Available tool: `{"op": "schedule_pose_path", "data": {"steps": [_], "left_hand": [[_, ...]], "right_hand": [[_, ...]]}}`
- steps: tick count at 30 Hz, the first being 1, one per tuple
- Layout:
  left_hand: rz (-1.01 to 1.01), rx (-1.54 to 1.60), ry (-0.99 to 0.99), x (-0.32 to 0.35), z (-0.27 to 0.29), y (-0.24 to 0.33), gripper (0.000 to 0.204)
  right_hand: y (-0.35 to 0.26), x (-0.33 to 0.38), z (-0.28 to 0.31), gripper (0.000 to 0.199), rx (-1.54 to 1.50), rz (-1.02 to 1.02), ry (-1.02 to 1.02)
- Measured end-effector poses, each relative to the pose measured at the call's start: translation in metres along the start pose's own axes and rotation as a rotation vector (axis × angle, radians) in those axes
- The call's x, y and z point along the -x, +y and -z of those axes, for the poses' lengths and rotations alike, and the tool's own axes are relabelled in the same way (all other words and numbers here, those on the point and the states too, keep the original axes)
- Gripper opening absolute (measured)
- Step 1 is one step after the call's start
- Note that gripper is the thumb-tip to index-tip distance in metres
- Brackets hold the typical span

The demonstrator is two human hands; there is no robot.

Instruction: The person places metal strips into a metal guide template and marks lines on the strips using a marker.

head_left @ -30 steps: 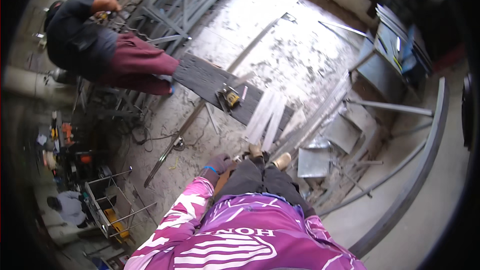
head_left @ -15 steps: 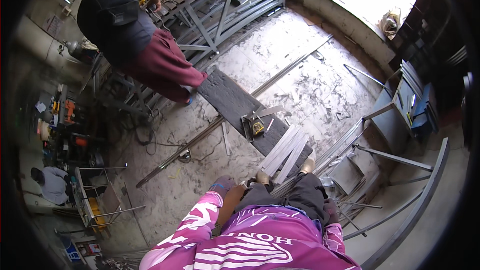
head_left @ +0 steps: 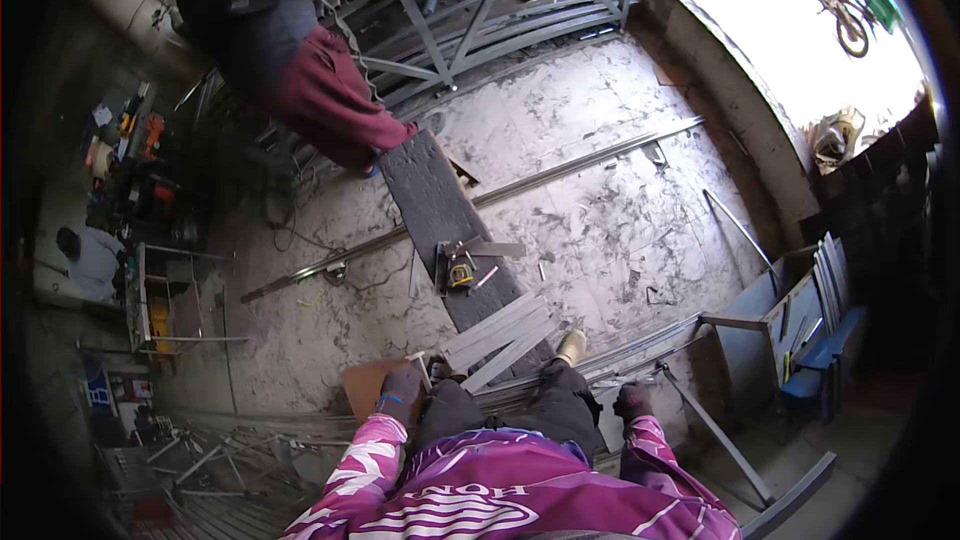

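Observation:
My left hand [head_left: 401, 386], with a blue band at its wrist, is down beside my left thigh. It lies against a brown board [head_left: 366, 384] with a pale edge; its fingers are too dark to make out. My right hand [head_left: 632, 401] is closed beside my right leg, near thin metal bars, and what it holds, if anything, is hidden. Between my feet, several flat grey metal strips [head_left: 500, 338] lie fanned on the end of a dark plank [head_left: 425, 185]. Farther along the plank are a yellow tape measure [head_left: 460, 275], a metal square [head_left: 495, 250] and a white marker-like stick [head_left: 484, 278].
A person in maroon trousers [head_left: 325, 100] stands at a metal-framed workbench [head_left: 425, 35] at far left. A long metal rail [head_left: 590, 167] passes under the plank. Metal frames and a bent bar [head_left: 715, 435] stand at right; another person [head_left: 92, 262] is at far left.
The view has swung right and the plank now appears farther left. My right hand has come out from beside my leg, forward and to the right. My left hand stays by the brown board.

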State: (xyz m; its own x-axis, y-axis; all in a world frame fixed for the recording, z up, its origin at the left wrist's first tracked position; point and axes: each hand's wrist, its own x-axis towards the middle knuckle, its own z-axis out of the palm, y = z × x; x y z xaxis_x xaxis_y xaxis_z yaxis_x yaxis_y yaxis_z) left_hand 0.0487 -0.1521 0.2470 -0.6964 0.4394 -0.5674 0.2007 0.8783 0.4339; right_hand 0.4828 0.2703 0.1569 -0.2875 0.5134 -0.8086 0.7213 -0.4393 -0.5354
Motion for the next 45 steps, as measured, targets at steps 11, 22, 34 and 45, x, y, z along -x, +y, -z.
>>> {"op": "schedule_pose_path", "data": {"steps": [11, 22, 34, 45], "left_hand": [[0.679, 0.922, -0.075, 0.097, -0.023, 0.071, 0.011], [0.546, 1.028, 0.080, 0.129, -0.122, 0.033, 0.022], [0.798, 1.284, 0.222, 0.185, -0.143, -0.060, 0.013], [1.023, 1.398, 0.147, 0.267, -0.234, -0.065, 0.017]], "right_hand": [[-0.276, -0.103, -0.012, 0.029, -0.239, 0.111, -0.166], [-0.252, -0.028, -0.094, 0.028, 0.274, 0.038, -0.369], [-0.234, -0.008, -0.172, 0.027, 0.609, 0.246, -0.348], [-0.240, -0.009, -0.322, 0.031, 0.972, 0.268, -0.432]]}}
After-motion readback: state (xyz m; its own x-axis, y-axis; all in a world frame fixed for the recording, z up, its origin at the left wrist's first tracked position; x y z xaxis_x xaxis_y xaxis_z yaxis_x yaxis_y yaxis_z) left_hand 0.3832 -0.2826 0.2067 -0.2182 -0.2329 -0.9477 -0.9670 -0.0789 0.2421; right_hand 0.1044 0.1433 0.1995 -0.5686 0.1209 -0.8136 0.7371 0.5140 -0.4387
